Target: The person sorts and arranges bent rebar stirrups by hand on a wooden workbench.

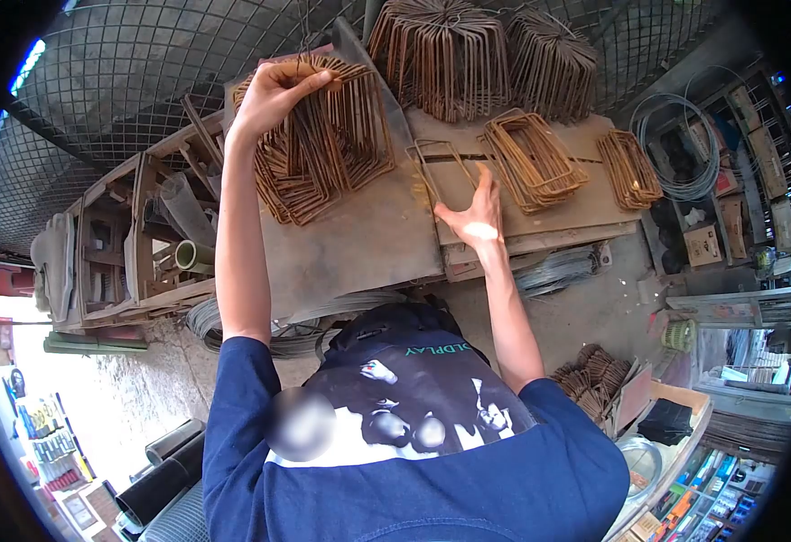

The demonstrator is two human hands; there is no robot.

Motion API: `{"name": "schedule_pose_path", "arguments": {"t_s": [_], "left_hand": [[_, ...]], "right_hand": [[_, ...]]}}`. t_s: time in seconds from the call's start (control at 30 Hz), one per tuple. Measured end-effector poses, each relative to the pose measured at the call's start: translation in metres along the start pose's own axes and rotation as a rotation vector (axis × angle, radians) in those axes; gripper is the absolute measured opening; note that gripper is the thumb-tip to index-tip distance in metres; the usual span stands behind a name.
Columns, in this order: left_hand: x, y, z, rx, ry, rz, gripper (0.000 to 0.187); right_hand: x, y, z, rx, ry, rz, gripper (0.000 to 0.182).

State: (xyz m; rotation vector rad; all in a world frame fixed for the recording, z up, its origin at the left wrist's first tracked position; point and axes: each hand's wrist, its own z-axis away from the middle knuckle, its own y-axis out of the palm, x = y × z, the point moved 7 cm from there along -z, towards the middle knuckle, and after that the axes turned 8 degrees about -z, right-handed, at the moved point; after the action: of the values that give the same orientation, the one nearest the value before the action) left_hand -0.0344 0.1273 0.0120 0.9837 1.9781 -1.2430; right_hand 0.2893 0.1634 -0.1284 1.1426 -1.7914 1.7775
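Observation:
My left hand (pixel 283 94) is up at the top of a hanging bunch of rusty rebar stirrups (pixel 323 149), its thumb and fingers pinched on a stirrup at the upper end. These are bent steel rectangles, hooked close together and fanned out over the table. My right hand (pixel 477 215) is open, thumb and fingers spread, beside a single rectangular stirrup (pixel 441 163) that lies on the board. Just right of that hand, a stack of stirrups (pixel 533 163) lies flat with its edges slightly offset.
A smaller stirrup stack (pixel 628 170) lies at the board's right end. Large stirrup bundles (pixel 441 59) hang at the back before wire mesh (pixel 161 63). Wire coils (pixel 680 149) hang at right; more wire (pixel 558 271) lies below the table (pixel 341 257). A wooden rack (pixel 134 235) stands left.

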Motion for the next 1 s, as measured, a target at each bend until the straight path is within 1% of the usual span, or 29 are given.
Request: {"name": "schedule_pose_path", "arguments": {"t_s": [0.07, 0.13, 0.27, 0.33, 0.37, 0.43, 0.47, 0.53, 0.57, 0.63, 0.67, 0.73, 0.77, 0.83, 0.87, 0.9, 0.97, 1.0], "left_hand": [[0.002, 0.000, -0.001, -0.003, 0.016, -0.009, 0.023], [0.000, -0.001, -0.001, -0.006, 0.030, -0.019, 0.023], [0.001, 0.000, 0.000, -0.018, 0.012, -0.004, 0.023], [0.000, -0.001, -0.001, -0.020, 0.017, -0.011, 0.023], [0.000, 0.000, -0.001, -0.019, 0.016, -0.004, 0.023], [0.001, 0.000, 0.000, -0.020, 0.014, 0.003, 0.024], [0.002, -0.001, -0.001, -0.017, 0.026, -0.007, 0.024], [0.002, 0.000, 0.000, -0.012, 0.037, -0.017, 0.024], [0.002, 0.000, 0.000, -0.014, 0.025, -0.012, 0.024], [0.001, 0.001, -0.001, -0.015, 0.017, -0.006, 0.023], [0.000, 0.000, -0.001, -0.020, 0.022, -0.008, 0.023], [-0.001, 0.000, 0.000, -0.020, 0.025, -0.008, 0.023], [-0.003, 0.000, 0.000, -0.016, 0.041, 0.001, 0.023], [-0.005, 0.000, 0.000, -0.009, 0.064, 0.013, 0.023], [-0.003, -0.001, 0.000, -0.010, 0.029, -0.004, 0.022], [-0.002, 0.000, 0.000, -0.009, -0.005, -0.020, 0.022], [-0.002, 0.002, 0.000, 0.001, -0.006, 0.024, 0.021], [0.000, 0.002, 0.000, 0.007, -0.018, 0.060, 0.021]], "right_hand": [[0.003, -0.004, 0.000, -0.018, -0.037, -0.021, 0.097], [0.017, -0.012, 0.005, -0.115, -0.231, -0.121, 0.093], [0.004, -0.001, 0.003, -0.075, -0.229, -0.092, 0.090], [-0.001, 0.008, -0.001, -0.020, -0.259, 0.029, 0.089], [-0.003, 0.009, -0.002, -0.021, -0.263, 0.029, 0.089], [-0.002, 0.003, -0.002, -0.048, -0.187, 0.001, 0.092], [0.002, -0.001, -0.002, -0.048, -0.190, 0.001, 0.092], [-0.006, -0.002, -0.001, 0.053, 0.042, 0.133, 0.099], [-0.008, -0.003, -0.002, 0.052, 0.043, 0.133, 0.099], [-0.018, 0.002, -0.005, 0.146, 0.116, 0.185, 0.103], [-0.019, 0.001, -0.009, 0.144, 0.114, 0.185, 0.103], [-0.019, 0.005, -0.012, 0.193, 0.106, -0.011, 0.104], [-0.020, 0.005, -0.014, 0.190, 0.109, -0.011, 0.104], [-0.016, 0.003, -0.018, 0.127, 0.083, 0.104, 0.103], [-0.012, 0.004, -0.017, 0.113, 0.064, 0.164, 0.101], [-0.009, 0.007, -0.014, 0.119, 0.092, 0.189, 0.102], [-0.005, 0.013, -0.011, 0.101, 0.058, 0.195, 0.103], [-0.005, 0.015, -0.011, 0.128, 0.091, 0.155, 0.110]]}}
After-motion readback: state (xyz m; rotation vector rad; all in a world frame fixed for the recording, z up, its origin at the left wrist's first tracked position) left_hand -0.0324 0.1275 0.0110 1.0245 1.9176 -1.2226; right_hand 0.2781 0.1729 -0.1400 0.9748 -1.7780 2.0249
